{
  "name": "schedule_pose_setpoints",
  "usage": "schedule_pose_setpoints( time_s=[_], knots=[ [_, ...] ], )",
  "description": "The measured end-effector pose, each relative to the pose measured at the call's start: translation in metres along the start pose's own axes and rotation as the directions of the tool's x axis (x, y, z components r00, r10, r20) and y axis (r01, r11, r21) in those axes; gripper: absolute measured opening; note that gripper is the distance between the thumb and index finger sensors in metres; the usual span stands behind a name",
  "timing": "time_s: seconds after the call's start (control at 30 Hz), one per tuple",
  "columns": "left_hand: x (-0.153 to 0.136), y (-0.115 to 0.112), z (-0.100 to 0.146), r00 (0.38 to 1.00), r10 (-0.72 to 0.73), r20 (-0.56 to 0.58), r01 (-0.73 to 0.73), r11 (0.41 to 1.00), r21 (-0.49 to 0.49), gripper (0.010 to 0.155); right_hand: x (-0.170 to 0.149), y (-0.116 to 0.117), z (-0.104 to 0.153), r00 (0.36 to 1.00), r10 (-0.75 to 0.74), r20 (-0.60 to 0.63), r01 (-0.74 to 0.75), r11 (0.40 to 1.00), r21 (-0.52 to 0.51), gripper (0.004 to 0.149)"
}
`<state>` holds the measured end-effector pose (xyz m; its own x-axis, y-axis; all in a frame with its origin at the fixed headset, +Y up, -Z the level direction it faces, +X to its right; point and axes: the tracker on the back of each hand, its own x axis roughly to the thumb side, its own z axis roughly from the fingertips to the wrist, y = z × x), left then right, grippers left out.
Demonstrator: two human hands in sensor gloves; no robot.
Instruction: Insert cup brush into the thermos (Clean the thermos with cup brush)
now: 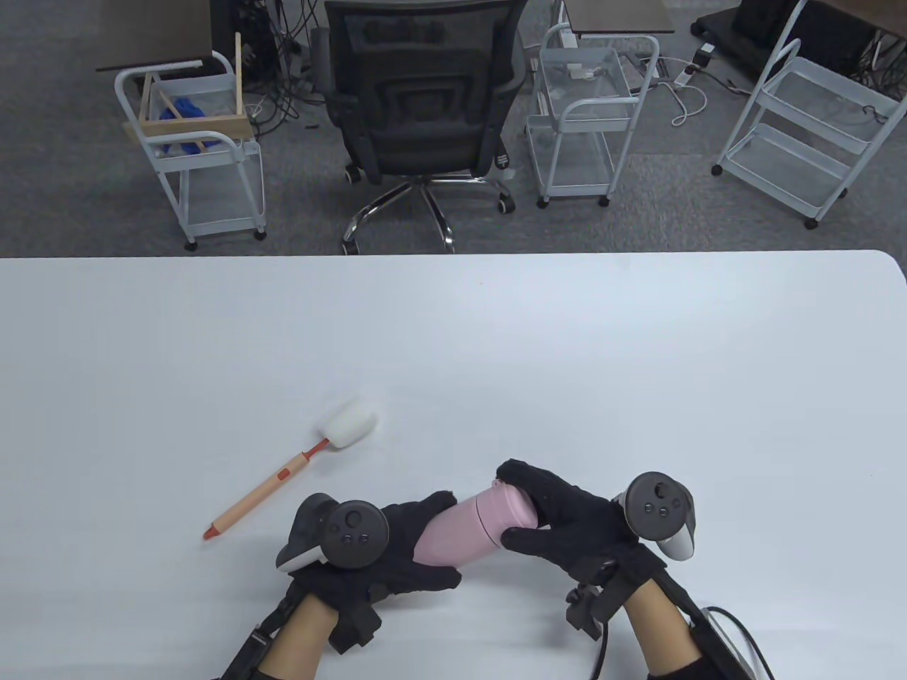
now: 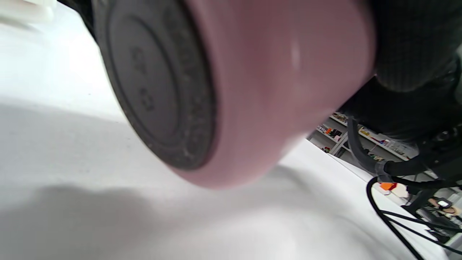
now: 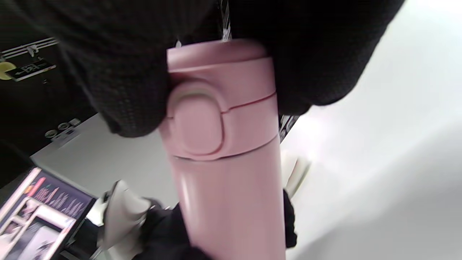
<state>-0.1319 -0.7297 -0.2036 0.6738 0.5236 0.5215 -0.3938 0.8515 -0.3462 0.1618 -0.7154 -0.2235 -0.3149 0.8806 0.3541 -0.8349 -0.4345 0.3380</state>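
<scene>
Brush (image 1: 283, 482) lying flat on the white table (image 1: 638, 368), untouched, up and to the left of both hands. Long axis diagonal: red tip toward the near left, white sponge head (image 1: 348, 423) toward the far right, pointing roughly at the thermos. Left hand (image 1: 382, 549) the nearer of the two to the handle, near but apart; right hand well apart from it.

Thermos (image 1: 475, 528) held off the table between the hands, tilted, base to the lower left, lid end to the upper right. Left grip wrapped around the base end; in the left wrist view, dark base disc (image 2: 155, 90) facing the camera with shadow on the table beneath. Right grip closed around the lid (image 3: 220, 108), right hand (image 1: 567, 528) with fingers on both sides of it; lid seam and oval latch button visible in the right wrist view, lid judged still on.

Judgement: insertion not yet possible; lid removal required first, then a hand freed to reach left for the brush handle. Risk of the smooth thermos slipping during twisting.

Surface: plain white table, rounded far right corner. Room beyond: grey carpet, black office chair (image 1: 425, 106), three white wire carts, cables on the floor.
</scene>
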Motion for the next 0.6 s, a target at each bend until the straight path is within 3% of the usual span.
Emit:
schedule_pose_setpoints(
  time_s=[0.2,0.4,0.6],
  knots=[
    [0.009,0.001,0.001,0.989,-0.144,-0.044,0.147,0.987,0.064,0.078,0.002,0.006,0.002,0.993,0.028,-0.118,-0.043,0.992,-0.122,0.073],
    [0.015,-0.003,-0.003,0.974,-0.222,-0.051,0.225,0.972,0.065,0.077,-0.001,0.008,0.004,0.965,0.025,-0.26,-0.077,0.978,-0.192,0.073],
    [0.025,-0.007,-0.006,0.941,-0.334,-0.06,0.338,0.938,0.078,0.079,0.002,0.009,0.005,0.932,0.042,-0.361,-0.123,0.971,-0.204,0.089]
  ],
)
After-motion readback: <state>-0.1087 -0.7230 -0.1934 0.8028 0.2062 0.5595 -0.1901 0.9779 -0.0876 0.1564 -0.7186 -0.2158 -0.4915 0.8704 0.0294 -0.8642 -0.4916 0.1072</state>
